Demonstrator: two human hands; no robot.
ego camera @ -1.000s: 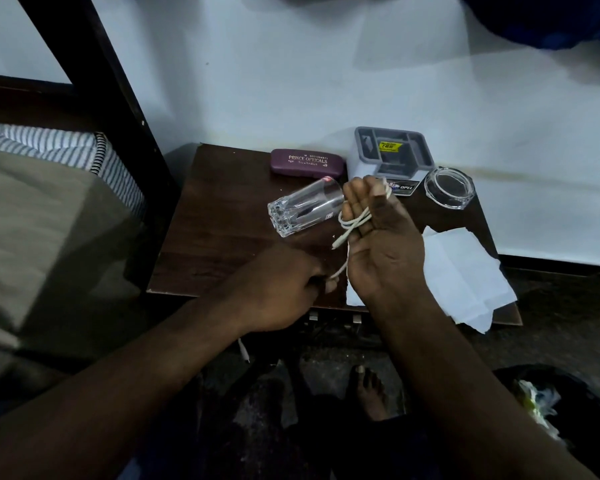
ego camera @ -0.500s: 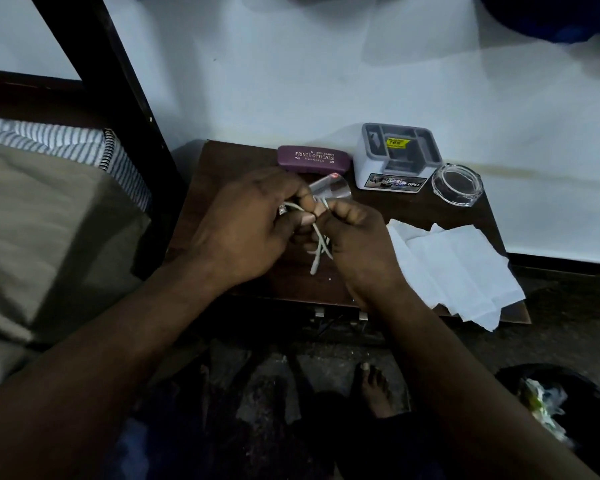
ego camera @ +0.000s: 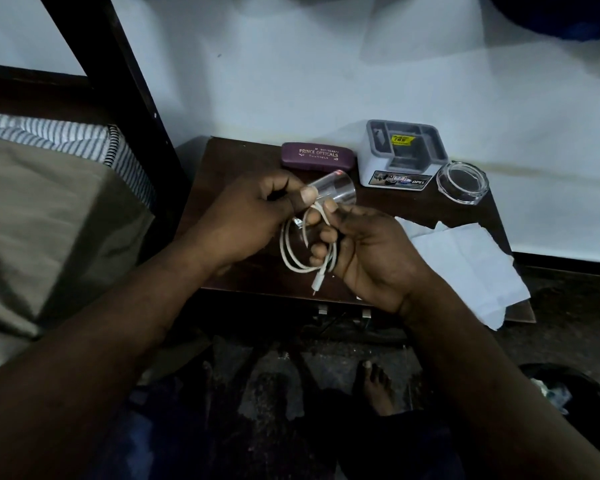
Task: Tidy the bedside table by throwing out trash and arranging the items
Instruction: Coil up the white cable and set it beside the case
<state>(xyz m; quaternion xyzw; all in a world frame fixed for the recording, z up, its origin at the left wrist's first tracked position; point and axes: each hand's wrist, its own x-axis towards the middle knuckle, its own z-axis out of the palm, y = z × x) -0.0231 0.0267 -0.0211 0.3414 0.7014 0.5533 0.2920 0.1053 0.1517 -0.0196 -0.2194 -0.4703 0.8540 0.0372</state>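
Over the dark wooden bedside table, both hands hold a white charging cable coiled into loops. My right hand grips the coil, its plug end dangling below. My left hand pinches the cable's upper end between thumb and finger. A clear drinking glass lies on its side behind my hands, partly hidden. At the table's back stand a purple spectacle case, a grey-and-white organizer box and a round glass ashtray. White tissue paper lies at the right front.
A bed with a striped mattress and a dark bedpost stands to the left. A white wall rises behind the table. A dark bin holding trash sits on the floor at the lower right. My bare foot rests below the table.
My left hand rose from the table's front edge to meet the right hand. The cable went from wrapped around the right fingers to a looser coil held by both hands.
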